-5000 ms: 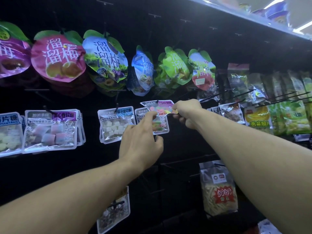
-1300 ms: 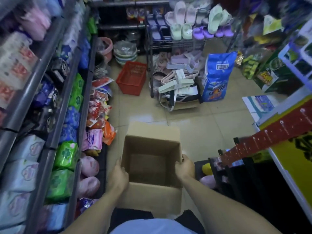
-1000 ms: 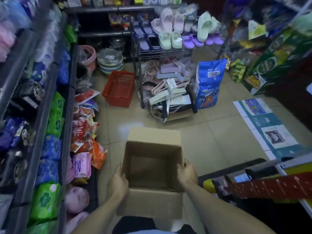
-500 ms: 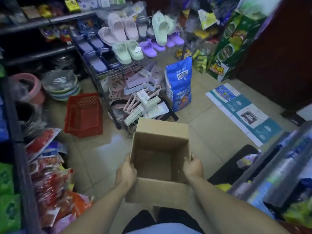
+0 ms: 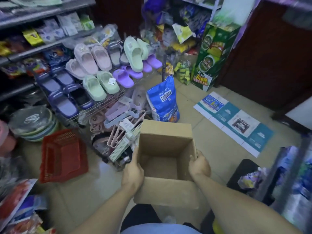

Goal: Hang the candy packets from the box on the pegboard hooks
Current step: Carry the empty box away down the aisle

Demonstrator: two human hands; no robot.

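An open brown cardboard box (image 5: pixel 166 191) is held in front of me above the shop floor. Its inside shows only bare cardboard; no candy packets lie in it. My left hand (image 5: pixel 133 173) grips the box's left wall, fingers curled over the rim. My right hand (image 5: pixel 199 164) grips the right wall the same way. The pegboard and its hooks are out of view.
A wire rack of slippers (image 5: pixel 101 73) and hangers stands ahead on the left. A red basket (image 5: pixel 62 154) sits on the floor, a blue bag (image 5: pixel 163 102) leans by the rack. A flattened printed carton (image 5: pixel 236 119) lies on the tiles. Green beer cartons (image 5: pixel 212 54) stand far right.
Five seconds ago both hands were hanging a packet on a pegboard hook. Now they carry the empty box, and my view has swung right along the aisle over the last second.
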